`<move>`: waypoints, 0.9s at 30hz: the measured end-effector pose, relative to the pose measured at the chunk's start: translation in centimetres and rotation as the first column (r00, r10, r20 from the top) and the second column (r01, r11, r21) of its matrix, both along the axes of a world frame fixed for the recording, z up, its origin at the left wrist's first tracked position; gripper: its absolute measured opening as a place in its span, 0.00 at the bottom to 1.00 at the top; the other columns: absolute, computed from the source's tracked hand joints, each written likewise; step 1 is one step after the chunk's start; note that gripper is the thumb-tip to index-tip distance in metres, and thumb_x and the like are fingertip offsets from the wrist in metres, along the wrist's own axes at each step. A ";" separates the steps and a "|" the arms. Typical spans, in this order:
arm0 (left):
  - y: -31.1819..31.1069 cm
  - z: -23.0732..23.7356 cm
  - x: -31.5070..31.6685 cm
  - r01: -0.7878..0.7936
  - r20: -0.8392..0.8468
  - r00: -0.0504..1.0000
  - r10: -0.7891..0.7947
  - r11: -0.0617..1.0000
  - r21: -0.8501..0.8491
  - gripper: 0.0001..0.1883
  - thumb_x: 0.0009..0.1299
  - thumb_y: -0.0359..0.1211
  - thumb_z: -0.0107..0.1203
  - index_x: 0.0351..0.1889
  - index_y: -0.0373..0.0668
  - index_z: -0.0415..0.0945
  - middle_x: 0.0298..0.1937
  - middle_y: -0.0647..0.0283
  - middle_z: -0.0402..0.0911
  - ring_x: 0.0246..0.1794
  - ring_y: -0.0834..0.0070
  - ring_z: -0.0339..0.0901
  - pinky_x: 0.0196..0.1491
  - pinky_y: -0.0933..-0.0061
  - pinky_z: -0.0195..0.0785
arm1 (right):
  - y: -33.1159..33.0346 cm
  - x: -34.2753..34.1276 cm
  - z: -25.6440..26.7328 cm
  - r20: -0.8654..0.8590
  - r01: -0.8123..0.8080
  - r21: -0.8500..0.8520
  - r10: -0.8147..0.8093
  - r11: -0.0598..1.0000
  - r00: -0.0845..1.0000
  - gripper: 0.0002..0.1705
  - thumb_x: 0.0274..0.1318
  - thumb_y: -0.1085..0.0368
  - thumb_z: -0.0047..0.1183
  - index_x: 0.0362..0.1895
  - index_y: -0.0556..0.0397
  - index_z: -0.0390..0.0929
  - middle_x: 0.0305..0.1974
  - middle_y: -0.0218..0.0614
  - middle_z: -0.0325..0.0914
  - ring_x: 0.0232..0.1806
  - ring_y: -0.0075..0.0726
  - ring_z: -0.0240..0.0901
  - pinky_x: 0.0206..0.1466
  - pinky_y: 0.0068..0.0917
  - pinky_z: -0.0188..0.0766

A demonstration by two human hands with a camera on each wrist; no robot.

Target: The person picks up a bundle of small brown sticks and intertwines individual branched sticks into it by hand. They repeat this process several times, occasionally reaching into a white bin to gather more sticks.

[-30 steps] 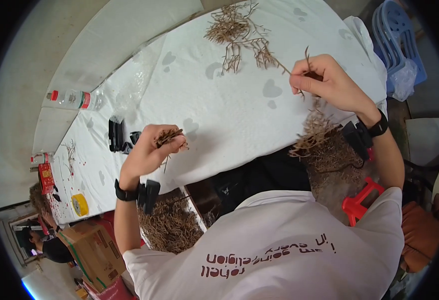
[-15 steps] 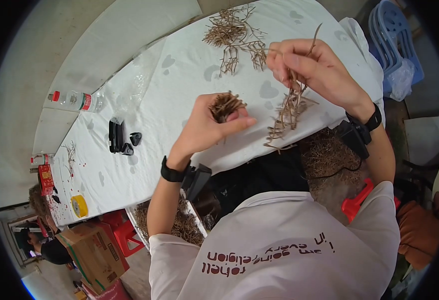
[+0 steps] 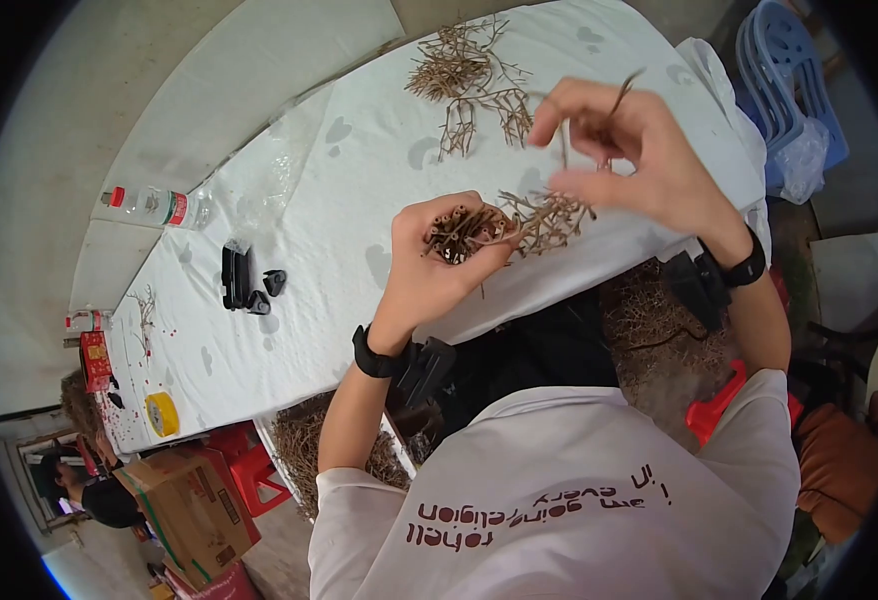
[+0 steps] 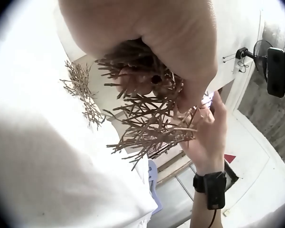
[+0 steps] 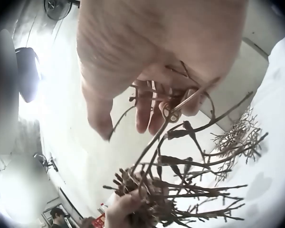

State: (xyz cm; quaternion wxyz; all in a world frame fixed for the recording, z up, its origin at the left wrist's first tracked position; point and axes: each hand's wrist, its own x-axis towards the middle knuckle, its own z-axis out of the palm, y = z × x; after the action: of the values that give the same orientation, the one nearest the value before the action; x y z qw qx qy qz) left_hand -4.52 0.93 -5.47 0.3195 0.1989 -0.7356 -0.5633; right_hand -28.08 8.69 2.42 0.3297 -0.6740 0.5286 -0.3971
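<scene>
Near the centre of the frame, the left hand [image 3: 424, 275] grips a bundle of brown twigs [image 3: 462, 236].
To its upper right, the right hand [image 3: 654, 165] has thumb and forefinger apart, its other fingers curled round a thin twig [image 3: 627, 90]; a branching sprig [image 3: 549, 222] spreads between the hands, and a twig pile [image 3: 452, 68] lies at top centre on the white tablecloth [image 3: 319, 222].

Right hand [image 3: 649, 160] smeared in head view, thumb worst; its hold on the twig [image 3: 628, 90] partly masked by palm. Left hand [image 3: 427, 270] cut by top edge in left wrist view; stems of the twig bundle [image 3: 457, 236] cover some of its fingers. Off left, person [image 3: 109, 500] partly behind carton [image 3: 187, 508]. Bottle label [image 3: 176, 207]: print too small to read. Near left, twig box [image 3: 400, 447] partly behind left arm [image 3: 352, 425].
</scene>
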 end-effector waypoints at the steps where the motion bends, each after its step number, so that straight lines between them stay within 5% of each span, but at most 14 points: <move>1: 0.0 0.1 0.2 -0.002 -0.035 0.999 0.001 1.000 -0.022 0.06 0.60 0.24 0.67 0.32 0.32 0.80 0.26 0.69 0.79 0.26 0.88 0.68 0.31 0.82 0.64 | 0.2 0.5 -0.2 0.003 -0.004 0.000 0.004 1.000 1.000 0.11 0.58 0.64 0.64 0.41 0.55 0.78 0.41 0.25 0.74 0.30 0.20 0.58 0.35 0.19 0.60; 6: 0.8 0.6 0.5 -0.090 -0.071 0.993 0.099 0.989 0.120 0.05 0.59 0.23 0.65 0.30 0.31 0.80 0.25 0.68 0.79 0.26 0.88 0.70 0.29 0.81 0.63 | 0.5 2.2 -1.5 -0.036 -0.136 0.100 0.141 0.986 0.989 0.15 0.50 0.69 0.68 0.43 0.56 0.81 0.38 0.24 0.79 0.33 0.19 0.64 0.40 0.20 0.64; 13: 0.2 1.3 2.0 -0.032 0.071 0.997 0.043 0.988 -0.149 0.06 0.56 0.21 0.64 0.30 0.33 0.79 0.27 0.68 0.80 0.25 0.85 0.72 0.30 0.81 0.65 | 0.0 2.7 -4.4 0.298 -0.215 0.110 0.174 0.970 0.939 0.09 0.58 0.69 0.64 0.41 0.59 0.81 0.28 0.27 0.80 0.32 0.18 0.72 0.40 0.18 0.69; 16: 0.0 2.2 2.1 -0.038 0.083 0.994 0.064 0.959 -0.281 0.07 0.57 0.21 0.63 0.31 0.33 0.78 0.28 0.67 0.80 0.26 0.84 0.73 0.31 0.81 0.66 | 0.4 3.3 -3.4 0.503 -0.269 0.410 0.030 0.872 0.864 0.08 0.63 0.67 0.62 0.41 0.60 0.81 0.27 0.27 0.79 0.25 0.16 0.68 0.32 0.16 0.66; 18: 0.0 2.3 2.1 -0.037 0.089 0.993 0.072 0.938 -0.344 0.07 0.57 0.21 0.63 0.32 0.34 0.77 0.28 0.67 0.80 0.26 0.84 0.73 0.31 0.82 0.66 | 0.3 3.2 -3.8 0.527 -0.292 0.403 0.040 0.868 0.849 0.08 0.64 0.67 0.61 0.41 0.60 0.81 0.27 0.27 0.79 0.24 0.15 0.67 0.30 0.15 0.64; 21: 0.2 2.1 1.9 0.014 -0.019 1.000 -0.016 0.995 -0.096 0.07 0.58 0.22 0.63 0.34 0.34 0.77 0.31 0.66 0.81 0.27 0.84 0.74 0.32 0.80 0.67 | 0.2 3.2 -4.4 0.573 -0.336 0.383 0.063 0.860 0.817 0.09 0.65 0.65 0.61 0.42 0.59 0.81 0.27 0.26 0.79 0.23 0.12 0.65 0.26 0.14 0.61; 25: -0.2 1.0 2.5 0.081 0.067 0.993 -0.095 0.979 0.187 0.07 0.63 0.22 0.61 0.38 0.34 0.77 0.32 0.66 0.82 0.29 0.85 0.73 0.34 0.81 0.68 | 0.3 3.7 -4.9 0.547 -0.244 0.450 -0.049 0.859 0.836 0.09 0.65 0.65 0.60 0.41 0.60 0.82 0.26 0.25 0.78 0.22 0.11 0.64 0.25 0.14 0.59; 27: 0.0 1.1 2.2 0.062 0.084 0.993 -0.079 0.979 0.192 0.06 0.63 0.22 0.61 0.37 0.34 0.77 0.32 0.64 0.82 0.29 0.84 0.74 0.34 0.80 0.68 | 0.3 3.5 -4.9 0.504 -0.219 0.444 -0.040 0.869 0.863 0.09 0.65 0.65 0.60 0.40 0.60 0.82 0.25 0.24 0.77 0.23 0.11 0.64 0.26 0.15 0.60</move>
State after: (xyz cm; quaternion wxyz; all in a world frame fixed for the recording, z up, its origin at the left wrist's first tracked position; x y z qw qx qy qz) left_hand -2.27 0.93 -4.38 0.2452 0.2275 -0.6991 -0.6319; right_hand -24.61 8.98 -2.51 0.6321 -0.4682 0.4751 -0.3944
